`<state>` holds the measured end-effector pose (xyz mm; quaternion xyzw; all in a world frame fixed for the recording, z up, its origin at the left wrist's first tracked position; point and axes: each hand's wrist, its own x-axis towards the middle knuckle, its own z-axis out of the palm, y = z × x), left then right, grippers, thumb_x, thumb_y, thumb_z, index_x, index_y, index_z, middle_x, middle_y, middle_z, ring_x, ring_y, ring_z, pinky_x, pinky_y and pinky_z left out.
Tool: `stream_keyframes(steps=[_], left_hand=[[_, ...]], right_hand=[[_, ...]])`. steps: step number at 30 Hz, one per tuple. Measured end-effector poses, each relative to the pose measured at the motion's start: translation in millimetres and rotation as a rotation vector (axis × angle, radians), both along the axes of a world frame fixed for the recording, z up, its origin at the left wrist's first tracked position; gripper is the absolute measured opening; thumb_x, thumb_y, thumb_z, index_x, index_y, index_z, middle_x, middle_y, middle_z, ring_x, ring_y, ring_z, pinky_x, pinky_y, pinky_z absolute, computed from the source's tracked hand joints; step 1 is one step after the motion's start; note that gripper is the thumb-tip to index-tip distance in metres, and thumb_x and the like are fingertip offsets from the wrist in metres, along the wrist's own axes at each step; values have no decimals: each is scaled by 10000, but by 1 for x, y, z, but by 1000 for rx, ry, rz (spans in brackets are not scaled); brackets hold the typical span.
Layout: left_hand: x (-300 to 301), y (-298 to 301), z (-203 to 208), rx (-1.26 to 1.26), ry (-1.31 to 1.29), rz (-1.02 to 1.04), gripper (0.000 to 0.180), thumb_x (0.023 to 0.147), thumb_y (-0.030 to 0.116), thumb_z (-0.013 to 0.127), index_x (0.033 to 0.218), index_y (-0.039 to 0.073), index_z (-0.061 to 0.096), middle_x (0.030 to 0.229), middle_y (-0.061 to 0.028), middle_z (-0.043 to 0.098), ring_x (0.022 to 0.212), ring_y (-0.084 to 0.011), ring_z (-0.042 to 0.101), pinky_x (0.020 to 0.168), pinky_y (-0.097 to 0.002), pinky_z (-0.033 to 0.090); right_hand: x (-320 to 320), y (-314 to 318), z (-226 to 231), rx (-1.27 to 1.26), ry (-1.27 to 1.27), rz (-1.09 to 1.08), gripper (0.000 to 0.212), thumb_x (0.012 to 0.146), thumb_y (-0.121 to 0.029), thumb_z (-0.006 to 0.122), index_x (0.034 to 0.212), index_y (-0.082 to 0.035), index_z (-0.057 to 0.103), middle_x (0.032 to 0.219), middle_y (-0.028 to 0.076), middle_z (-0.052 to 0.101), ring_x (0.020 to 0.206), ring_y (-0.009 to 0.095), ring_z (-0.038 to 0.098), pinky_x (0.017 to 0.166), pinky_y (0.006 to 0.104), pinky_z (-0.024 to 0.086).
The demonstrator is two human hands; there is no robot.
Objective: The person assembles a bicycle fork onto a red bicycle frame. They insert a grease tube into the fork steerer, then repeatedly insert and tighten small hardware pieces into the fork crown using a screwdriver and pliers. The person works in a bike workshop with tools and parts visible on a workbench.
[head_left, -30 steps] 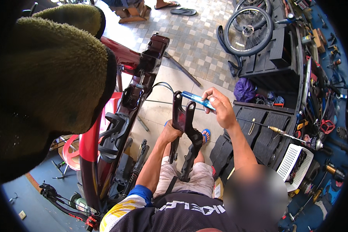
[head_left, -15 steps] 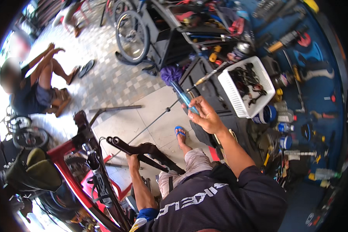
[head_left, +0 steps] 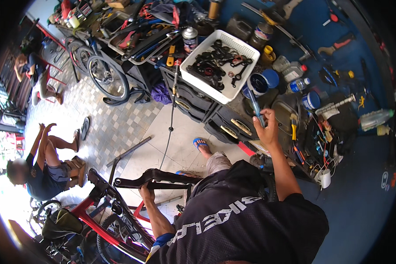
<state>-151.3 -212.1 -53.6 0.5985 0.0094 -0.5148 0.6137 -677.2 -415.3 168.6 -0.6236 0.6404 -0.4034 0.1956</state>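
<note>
My left hand (head_left: 147,192) is closed around a black, two-armed bicycle frame part (head_left: 162,176), which lies nearly level in front of my left side. My right hand (head_left: 267,126) pinches a slim blue tool (head_left: 255,105) between thumb and fingers; I cannot make out its exact kind. The tool's far end meets the near rim of an open blue and white tub (head_left: 257,82), and whether it dips inside is unclear. A blue lid (head_left: 270,78) leans beside that tub. To the left of my left hand stands a red bicycle frame (head_left: 104,232).
A white plastic basket (head_left: 226,92) of black bike parts sits on the bench by a spray can (head_left: 190,39). Tools hang on the blue wall (head_left: 338,26). A person (head_left: 48,171) sits low at the left, another (head_left: 37,72) farther back. A metal bar (head_left: 129,152) lies on the floor.
My view has turned to the right. My right hand has carried the blue tool from over the floor to the tub. The black frame part has swung more level in my left hand.
</note>
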Motion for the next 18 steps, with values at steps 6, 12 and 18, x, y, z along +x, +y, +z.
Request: stream_keyframes(steps=[6, 12, 18], left_hand=[[13, 10, -2, -33, 31, -60, 240, 859, -12, 646, 1088, 36, 700, 991, -85, 718, 909, -218, 692, 839, -368, 561], [8, 4, 1, 72, 66, -67, 131, 902, 74, 629, 1002, 54, 711, 919, -75, 703, 864, -217, 674, 803, -362, 553], [18, 7, 1, 49, 121, -92, 167, 920, 62, 605, 1059, 34, 692, 952, -97, 724, 881, -236, 698, 805, -371, 572]], right_hand=[[-14, 3, -44, -21, 372, -6, 323, 821, -205, 763, 1060, -101, 572, 957, 143, 663, 904, 373, 632, 774, 481, 511], [-17, -20, -67, -18, 395, 5, 345, 816, -195, 769, 1085, -106, 571, 973, 113, 667, 965, 342, 601, 863, 448, 485], [-17, -32, -78, -52, 345, -10, 349, 808, -191, 782, 1086, -100, 590, 980, 104, 667, 973, 331, 598, 868, 441, 483]])
